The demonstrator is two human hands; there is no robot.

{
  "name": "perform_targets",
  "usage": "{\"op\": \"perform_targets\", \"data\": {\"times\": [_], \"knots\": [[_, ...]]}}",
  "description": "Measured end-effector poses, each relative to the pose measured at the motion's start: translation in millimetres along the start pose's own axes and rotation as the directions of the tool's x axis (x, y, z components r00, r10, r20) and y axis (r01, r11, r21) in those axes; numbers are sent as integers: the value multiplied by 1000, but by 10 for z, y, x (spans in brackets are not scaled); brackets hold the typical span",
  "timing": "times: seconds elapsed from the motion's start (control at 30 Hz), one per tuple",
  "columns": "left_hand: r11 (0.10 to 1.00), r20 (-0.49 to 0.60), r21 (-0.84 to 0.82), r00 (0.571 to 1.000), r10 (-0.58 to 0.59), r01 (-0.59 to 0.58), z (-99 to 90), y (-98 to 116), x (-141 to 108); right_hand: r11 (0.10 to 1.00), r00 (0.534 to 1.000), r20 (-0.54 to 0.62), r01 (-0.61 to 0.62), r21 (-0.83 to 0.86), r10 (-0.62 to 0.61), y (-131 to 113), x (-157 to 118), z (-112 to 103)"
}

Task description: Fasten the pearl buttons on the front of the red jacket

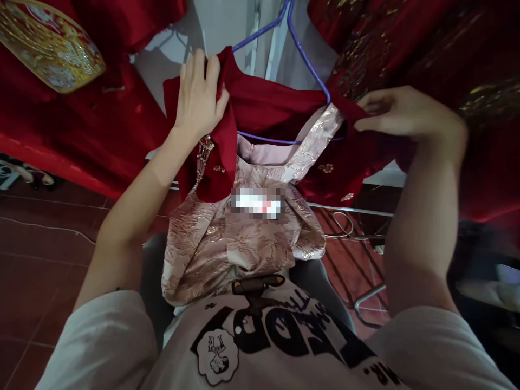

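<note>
A red velvet jacket [276, 103] with small beaded flowers and a hanging beaded tassel [204, 149] lies over a purple hanger [304, 51]. On the same hanger is a pink brocade dress [211, 244] with shiny floral patterns; one wide strap [314, 143] runs up to the hanger's right arm. My left hand [201, 97] is closed on the jacket at its left shoulder, the thumb on the near side. At the jacket's right edge, my right hand [400, 111] pinches the red fabric between thumb and fingers. The dress's lower part is bunched on my lap.
Red garments [73, 130] with gold embroidery hang at the left, and more red embroidered cloth [439, 59] hangs at the right. A metal rail [349, 209] runs behind the dress. Cables [52, 226] lie on the tiled floor [49, 271].
</note>
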State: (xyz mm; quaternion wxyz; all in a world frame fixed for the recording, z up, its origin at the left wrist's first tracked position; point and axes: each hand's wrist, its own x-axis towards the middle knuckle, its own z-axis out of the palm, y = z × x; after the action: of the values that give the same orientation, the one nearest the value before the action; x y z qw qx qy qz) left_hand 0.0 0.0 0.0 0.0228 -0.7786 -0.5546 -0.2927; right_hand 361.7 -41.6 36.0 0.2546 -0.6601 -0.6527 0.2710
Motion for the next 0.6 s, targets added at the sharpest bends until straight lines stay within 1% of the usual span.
{"op": "perform_targets", "data": {"times": [0.03,0.07,0.1,0.13,0.2,0.23,0.3,0.37,0.4,0.43,0.5,0.53,0.6], "knots": [[1000,-6,10,1000,-8,8,50,-8,-8,999,998,67,2,43,-5,-19,-45,-34],[1000,-16,-5,1000,-12,12,102,-25,-11,997,994,107,17,80,-25,-34,-79,-54],[999,-40,-48,999,-12,10,153,-50,-8,993,991,125,24,111,-38,-47,-100,-54],[994,-77,-112,997,-7,-2,198,-77,-4,991,993,116,24,131,-40,-55,-110,-33],[974,-147,-221,989,11,-43,251,-116,1,989,1000,27,11,146,-15,-57,-98,65],[972,-164,-227,986,17,-55,256,-118,-3,990,1000,-13,8,138,-6,-50,-82,134],[991,-151,-128,988,18,-38,229,-85,-24,998,997,-76,17,60,-12,-25,-40,279],[1000,-104,-2,995,-1,1,181,-23,-53,995,985,-162,44,-94,-59,14,12,399],[999,-91,30,996,-7,10,163,4,-65,984,968,-234,54,-169,-93,36,40,442],[999,-83,40,997,-4,8,153,23,-72,972,939,-315,66,-227,-138,57,68,471],[1000,-103,26,995,16,-13,160,30,-74,954,871,-439,102,-281,-222,94,121,497],[1000,-126,8,992,29,-28,175,19,-71,952,843,-477,122,-281,-249,106,143,497],[998,-175,-43,983,45,-54,212,-12,-65,949,815,-505,168,-266,-285,112,176,486]]}}
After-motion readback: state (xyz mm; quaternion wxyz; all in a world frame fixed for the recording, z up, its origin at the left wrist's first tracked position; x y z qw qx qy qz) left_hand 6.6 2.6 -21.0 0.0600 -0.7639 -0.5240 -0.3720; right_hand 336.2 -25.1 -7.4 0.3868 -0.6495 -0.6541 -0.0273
